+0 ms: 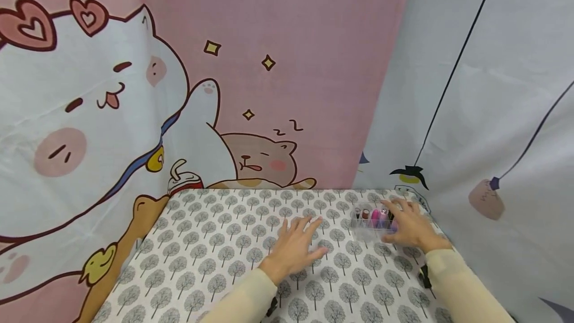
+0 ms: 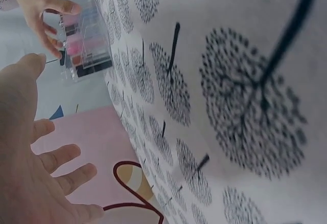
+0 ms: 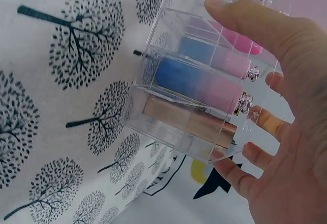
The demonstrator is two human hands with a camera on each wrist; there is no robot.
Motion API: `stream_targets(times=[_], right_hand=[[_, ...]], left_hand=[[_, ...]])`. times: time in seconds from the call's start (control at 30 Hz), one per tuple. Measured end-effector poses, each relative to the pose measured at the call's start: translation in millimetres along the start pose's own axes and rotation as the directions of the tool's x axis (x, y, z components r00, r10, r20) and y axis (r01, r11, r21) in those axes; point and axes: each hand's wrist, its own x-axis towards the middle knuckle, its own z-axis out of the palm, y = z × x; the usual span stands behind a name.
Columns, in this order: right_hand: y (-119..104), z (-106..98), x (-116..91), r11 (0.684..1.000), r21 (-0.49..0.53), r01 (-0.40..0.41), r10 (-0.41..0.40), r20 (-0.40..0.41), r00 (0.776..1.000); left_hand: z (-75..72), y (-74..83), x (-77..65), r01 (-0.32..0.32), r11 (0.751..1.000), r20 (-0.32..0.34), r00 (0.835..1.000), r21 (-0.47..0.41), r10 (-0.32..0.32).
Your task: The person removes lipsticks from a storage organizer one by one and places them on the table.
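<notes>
On the bench (image 1: 202, 263), at two o'clock from its middle, a see-through box (image 1: 367, 235) of colored tubes (image 1: 374, 219), long side from nine to three o'clock, tubes upright. At the box's three o'clock, right hand (image 1: 411, 227), with fingers apart and bent around it; cannot tell if touching. Near eight o'clock, left hand (image 1: 293, 248), with fingers spread wide above the bench. Little gray trees (image 1: 196, 301) all over the bench. Pink cloth (image 1: 332, 64) at twelve o'clock, big white cat (image 1: 103, 79) at ten.
</notes>
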Motion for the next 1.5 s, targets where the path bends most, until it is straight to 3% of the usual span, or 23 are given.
stream_targets(times=[0.27, 0.4, 0.7, 0.9, 1.2, 1.5], right_hand=[[-18.6, 1.2, -3.5, 1.000, -0.017, 0.017, -0.017, -0.011, 1.000], [-27.4, 4.3, -4.6, 1.000, -0.010, 0.030, -0.030, -0.009, 1.000], [-47.9, 5.3, -5.6, 0.997, -0.023, 0.075, -0.076, -0.044, 0.996], [-59.0, 7.6, -5.7, 0.994, -0.021, 0.104, -0.105, -0.039, 0.994], [-68.9, 7.0, -7.3, 0.994, 0.029, 0.106, -0.105, -0.031, 0.994], [-77.0, 8.0, -10.0, 0.990, 0.041, 0.132, -0.131, -0.022, 0.991]], left_hand=[[11.7, 9.9, 8.4, -0.038, 0.999, 0.025, 0.999, -0.036, 0.039], [15.0, 11.5, 9.7, -0.060, 0.998, 0.035, 0.998, -0.008, 0.061], [17.5, 16.3, 17.5, -0.134, 0.990, 0.002, 0.991, 0.034, 0.134], [18.9, 21.1, 21.8, -0.146, 0.987, -0.012, 0.989, 0.060, 0.147], [19.1, 15.5, 24.9, -0.154, 0.986, -0.073, 0.985, 0.059, 0.158], [18.0, 4.1, 24.0, -0.220, 0.973, -0.137, 0.964, 0.071, 0.228]])
